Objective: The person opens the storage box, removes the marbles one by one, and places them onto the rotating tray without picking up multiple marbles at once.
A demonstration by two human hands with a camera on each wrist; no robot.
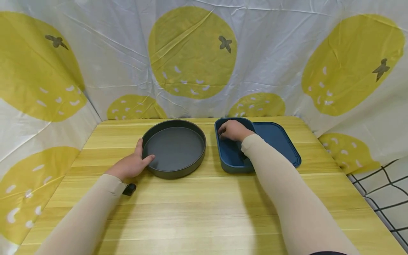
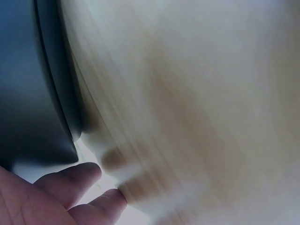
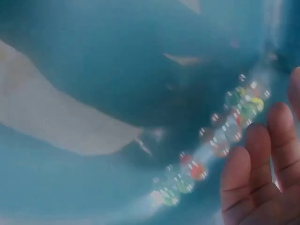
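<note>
A round dark grey pan stands on the table. My left hand rests at its left side, thumb over the rim and fingers spread along the outside; the left wrist view shows straight fingers beside the pan's wall. Inside a blue rectangular box is my right hand, reaching down near the left wall. The right wrist view shows its fingers slightly bent beside several clear and coloured glass marbles, lined along the box's edge. Nothing shows gripped in it.
A flat blue lid lies right of the box, partly hidden by it and the right forearm. A lemon-print curtain hangs behind the wooden table. Black wire grid stands beyond the right edge.
</note>
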